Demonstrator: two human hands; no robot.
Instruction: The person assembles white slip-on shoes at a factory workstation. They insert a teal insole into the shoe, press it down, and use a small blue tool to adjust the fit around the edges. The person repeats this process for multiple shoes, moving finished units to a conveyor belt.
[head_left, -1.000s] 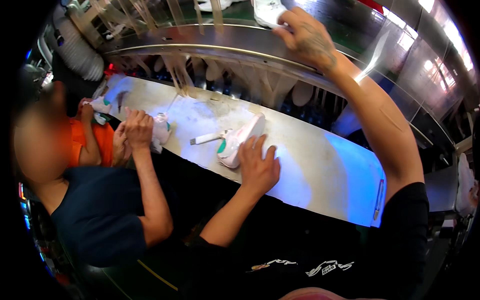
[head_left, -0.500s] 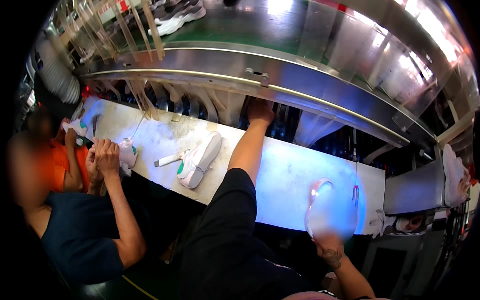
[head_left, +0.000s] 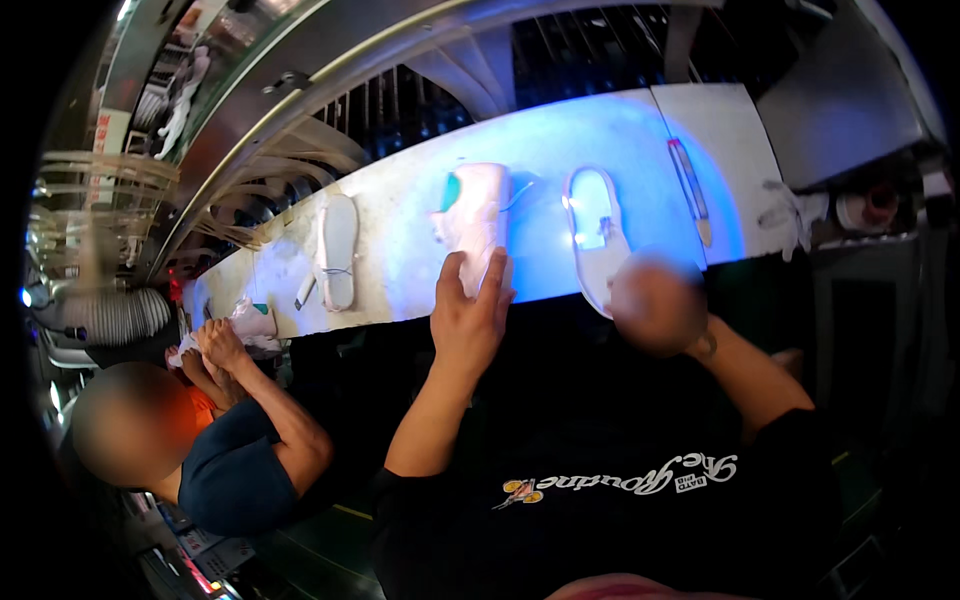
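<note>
Under blue light, a pale pinkish-white shoe [head_left: 482,195] with a green patch and a loose lace lies on its side on the white worktable [head_left: 395,235]. My left hand [head_left: 470,320] grips its near end, fingers over the upper. My right hand [head_left: 660,302], its fingers hidden by blur, is at the near end of a white, sole-shaped thing [head_left: 605,265] with a looped far end. That thing reaches past the table's front edge and looks held. Farther left lies another shoe [head_left: 340,245], grey sole showing, beside a small white strip [head_left: 305,290].
A thin tool with a red part [head_left: 686,180] lies at the right, near a white glove [head_left: 792,210] and a grey metal box [head_left: 845,85]. Metal rails and clear strips [head_left: 290,170] border the far side. A co-worker in navy [head_left: 235,470] handles another shoe at the left.
My left hand has come back from under the machine's rail, and a second shoe is now in it on the table. My right hand stays at the white sole-shaped thing. The view has turned.
</note>
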